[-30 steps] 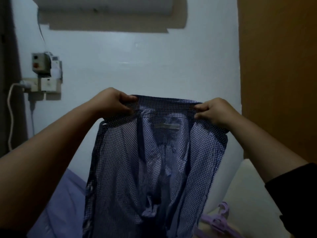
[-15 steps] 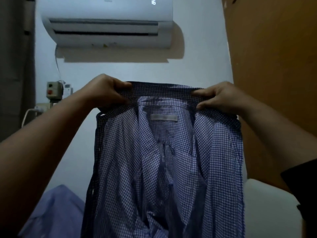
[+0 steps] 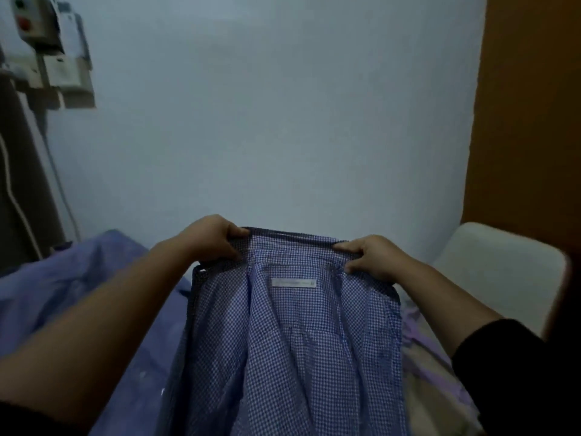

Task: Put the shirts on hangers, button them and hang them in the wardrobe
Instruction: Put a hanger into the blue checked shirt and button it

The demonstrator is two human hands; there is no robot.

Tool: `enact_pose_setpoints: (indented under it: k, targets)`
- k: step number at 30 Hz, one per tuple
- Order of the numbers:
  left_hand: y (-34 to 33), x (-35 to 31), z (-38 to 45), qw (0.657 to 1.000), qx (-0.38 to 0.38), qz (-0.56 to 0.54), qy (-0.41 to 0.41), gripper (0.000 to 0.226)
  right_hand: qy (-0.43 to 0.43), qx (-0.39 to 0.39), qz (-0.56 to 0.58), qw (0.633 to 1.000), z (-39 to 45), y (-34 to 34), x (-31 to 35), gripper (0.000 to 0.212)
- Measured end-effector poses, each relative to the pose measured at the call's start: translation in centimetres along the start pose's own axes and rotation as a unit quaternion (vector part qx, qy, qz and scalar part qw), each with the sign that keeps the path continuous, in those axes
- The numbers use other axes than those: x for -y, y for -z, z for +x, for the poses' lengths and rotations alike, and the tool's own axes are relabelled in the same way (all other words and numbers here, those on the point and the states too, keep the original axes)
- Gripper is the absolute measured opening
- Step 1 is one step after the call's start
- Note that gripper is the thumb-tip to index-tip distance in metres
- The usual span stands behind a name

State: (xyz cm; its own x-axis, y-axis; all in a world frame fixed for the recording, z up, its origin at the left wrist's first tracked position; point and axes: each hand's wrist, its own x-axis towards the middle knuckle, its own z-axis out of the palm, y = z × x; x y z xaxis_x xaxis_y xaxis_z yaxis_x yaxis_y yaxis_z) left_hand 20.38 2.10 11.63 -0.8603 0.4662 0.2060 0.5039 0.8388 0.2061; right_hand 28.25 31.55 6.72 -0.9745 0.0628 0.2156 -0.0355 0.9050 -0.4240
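Stage: early. The left hand (image 3: 213, 239) and the right hand (image 3: 369, 258) are each pinching the collar of the checked shirt (image 3: 292, 341), which is hanging open and unbuttoned above the bed (image 3: 78, 278). No hanger is showing inside it; hanging and buttoning remain. The shirt's lower part is running out of frame; the wardrobe (image 3: 528, 105) is showing only one panel.

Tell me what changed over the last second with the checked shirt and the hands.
The view tipped up to the air conditioner, then back down, and the checked shirt now sits lower in frame, over the bed, so it looks lowered. Nothing was let go: the left hand and right hand still pinch the collar ends, with the inside label facing the camera.
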Motion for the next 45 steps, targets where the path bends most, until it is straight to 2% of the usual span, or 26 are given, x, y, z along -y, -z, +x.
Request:
enact_pose_setpoints:
  k: [3,11,15,19,21,24,28,30,32,35,39,42,45]
  targets:
    - [-5.7,2.2,2.0,0.998,0.045,0.031,0.015,0.060,-0.029,0.059,-0.006,0.998,2.2,-4.6,-2.5,0.057]
    - [-18.6,6.9,8.4,0.993,0.108,0.040,0.019,0.058,-0.097,0.145,-0.005,0.985,8.1,-15.2,-9.3,0.062]
    - [-24.4,8.1,10.6,0.993,0.109,0.018,0.033,0.055,-0.128,0.155,-0.012,0.980,10.9,-20.1,-12.8,0.063]
    - [-28.8,9.3,12.1,0.994,0.105,-0.006,0.023,0.053,-0.127,0.140,-0.090,0.978,12.3,-24.1,-15.1,0.061]
    - [-30.3,9.7,12.2,0.996,0.082,0.042,0.018,0.057,-0.126,0.113,-0.138,0.976,11.8,-25.2,-15.7,0.056]
    - [-32.2,9.2,11.7,0.992,0.020,0.122,0.028,0.055,-0.169,0.064,-0.107,0.978,10.5,-25.9,-17.0,0.042]
    - [-33.3,6.8,10.8,0.991,-0.085,0.107,-0.012,0.039,-0.203,-0.009,-0.081,0.976,8.2,-25.8,-19.0,0.038]
    - [-33.5,5.2,10.7,0.986,-0.101,0.124,-0.039,0.030,-0.236,-0.018,-0.077,0.968,7.2,-25.3,-20.3,0.040]
    - [-33.9,3.1,10.5,0.986,-0.083,0.134,-0.060,0.029,-0.256,-0.013,-0.094,0.962,5.9,-24.8,-21.8,0.043]
    - [-35.7,-0.4,9.6,0.995,0.011,0.093,-0.046,0.049,-0.298,-0.004,-0.114,0.948,3.7,-24.2,-24.5,0.048]
    - [-39.8,-2.7,8.3,0.993,0.105,0.047,-0.008,0.057,-0.307,-0.088,-0.143,0.937,0.9,-23.9,-27.0,0.041]
    - [-42.0,-3.0,8.1,0.991,0.124,0.044,0.004,0.059,-0.349,-0.057,-0.135,0.926,-1.5,-24.1,-29.6,0.058]
    - [-43.5,-2.9,8.2,0.992,0.111,0.053,0.001,0.059,-0.354,-0.053,-0.151,0.922,-2.7,-24.8,-31.5,0.079]
